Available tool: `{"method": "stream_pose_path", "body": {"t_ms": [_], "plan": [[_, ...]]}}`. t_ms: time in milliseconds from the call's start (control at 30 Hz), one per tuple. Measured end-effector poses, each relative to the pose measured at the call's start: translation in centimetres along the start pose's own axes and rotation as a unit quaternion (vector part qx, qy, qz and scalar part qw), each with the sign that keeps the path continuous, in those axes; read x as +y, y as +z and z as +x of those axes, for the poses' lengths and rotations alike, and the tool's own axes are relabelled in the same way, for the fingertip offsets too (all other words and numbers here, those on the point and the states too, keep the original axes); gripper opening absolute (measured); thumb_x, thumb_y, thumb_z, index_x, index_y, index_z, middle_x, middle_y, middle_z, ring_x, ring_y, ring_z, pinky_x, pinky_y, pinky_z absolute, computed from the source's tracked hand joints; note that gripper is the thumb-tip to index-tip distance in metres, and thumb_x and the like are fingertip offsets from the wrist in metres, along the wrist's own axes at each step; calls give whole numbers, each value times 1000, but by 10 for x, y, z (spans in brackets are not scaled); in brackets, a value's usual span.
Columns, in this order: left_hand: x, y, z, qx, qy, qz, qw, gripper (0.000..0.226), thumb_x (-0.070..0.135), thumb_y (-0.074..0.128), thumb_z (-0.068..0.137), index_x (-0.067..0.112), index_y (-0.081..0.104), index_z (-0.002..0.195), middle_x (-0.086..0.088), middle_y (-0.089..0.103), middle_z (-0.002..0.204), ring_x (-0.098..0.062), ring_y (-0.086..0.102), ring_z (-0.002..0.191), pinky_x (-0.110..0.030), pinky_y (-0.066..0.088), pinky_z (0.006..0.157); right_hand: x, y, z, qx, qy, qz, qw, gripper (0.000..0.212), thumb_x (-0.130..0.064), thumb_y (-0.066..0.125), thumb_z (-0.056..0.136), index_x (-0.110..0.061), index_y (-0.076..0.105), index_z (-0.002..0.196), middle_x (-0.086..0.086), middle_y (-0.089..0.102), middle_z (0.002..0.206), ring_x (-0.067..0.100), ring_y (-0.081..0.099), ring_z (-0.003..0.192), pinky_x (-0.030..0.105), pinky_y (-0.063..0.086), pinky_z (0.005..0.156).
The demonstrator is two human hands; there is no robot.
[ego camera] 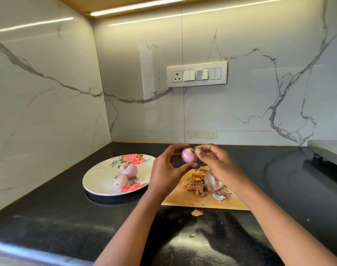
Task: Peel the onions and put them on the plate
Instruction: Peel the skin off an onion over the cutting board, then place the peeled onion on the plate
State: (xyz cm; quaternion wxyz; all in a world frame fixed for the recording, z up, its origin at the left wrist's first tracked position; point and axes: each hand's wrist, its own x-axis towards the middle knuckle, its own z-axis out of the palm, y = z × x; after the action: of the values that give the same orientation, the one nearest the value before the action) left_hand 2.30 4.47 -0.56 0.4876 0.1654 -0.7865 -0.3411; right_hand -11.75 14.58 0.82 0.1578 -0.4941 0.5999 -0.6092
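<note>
A small pink peeled onion point(188, 156) is held in the air above the counter. My left hand point(166, 169) grips it from the left, thumb under it and fingers over it. My right hand point(217, 164) pinches at its brown root end from the right. To the left, a white plate with red flowers point(98, 181) lies on the black counter and holds three peeled onions point(125, 175). Below my right hand, a heap of onion skins point(204, 184) lies on a wooden cutting board point(188, 200).
A loose scrap of skin point(196, 212) lies on the black counter point(67, 217) just in front of the board. Marble walls close the corner at the left and back, with a switch panel point(197, 74) on the back wall. A grey raised ledge point(329, 152) stands at the far right.
</note>
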Motion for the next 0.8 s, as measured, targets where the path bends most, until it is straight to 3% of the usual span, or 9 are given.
{"method": "stream_pose_path", "body": {"t_ms": [100, 267, 400, 500, 633, 800], "plan": [[-1, 1, -1, 1, -1, -6, 1000, 56, 30, 91, 70, 25, 65, 120, 17, 72, 108, 1, 67, 100, -19, 55, 85, -2, -2, -2, -23, 7, 16, 1000, 26, -37, 71, 91, -26, 68, 114, -3, 79, 96, 13, 73, 97, 43, 52, 102], [-1, 1, -1, -5, 1, -8, 1000, 54, 26, 92, 72, 21, 64, 118, 16, 72, 107, 3, 66, 100, -16, 54, 83, -6, 0, -5, -18, 1, 13, 1000, 29, -29, 76, 88, -24, 67, 115, -3, 79, 98, 15, 75, 92, 37, 54, 97], [2, -10, 0, -43, -11, 5, 999, 54, 30, 84, 81, 29, 59, 129, 21, 66, 121, 3, 61, 108, -11, 49, 83, -3, 0, -4, 33, -6, 18, 999, 29, -26, 79, 86, -25, 68, 114, -3, 77, 103, 12, 72, 99, 29, 57, 86], [-1, -42, -1, -38, -17, 51, 998, 46, 31, 75, 91, 32, 56, 132, 20, 62, 125, 7, 58, 110, -6, 46, 82, -5, 8, -4, 45, 12, 57, 997, 31, -20, 76, 88, -18, 66, 117, 7, 75, 109, 17, 74, 92, 24, 58, 74], [-17, -107, -4, 8, -49, 113, 992, 26, 25, 72, 95, 30, 64, 119, 17, 68, 109, 8, 62, 96, -12, 48, 79, -12, 43, 10, -6, -9, -9, 1000, 31, -30, 81, 83, -32, 69, 111, -4, 74, 109, 15, 74, 94, 42, 60, 87], [-32, -174, -22, 72, -118, 149, 979, 14, 20, 68, 96, 28, 68, 107, 19, 69, 96, 4, 64, 87, -7, 44, 71, -37, 118, 28, -74, -80, -124, 986, 35, -26, 78, 85, -32, 71, 119, -13, 73, 111, 3, 68, 98, 24, 53, 90]]}}
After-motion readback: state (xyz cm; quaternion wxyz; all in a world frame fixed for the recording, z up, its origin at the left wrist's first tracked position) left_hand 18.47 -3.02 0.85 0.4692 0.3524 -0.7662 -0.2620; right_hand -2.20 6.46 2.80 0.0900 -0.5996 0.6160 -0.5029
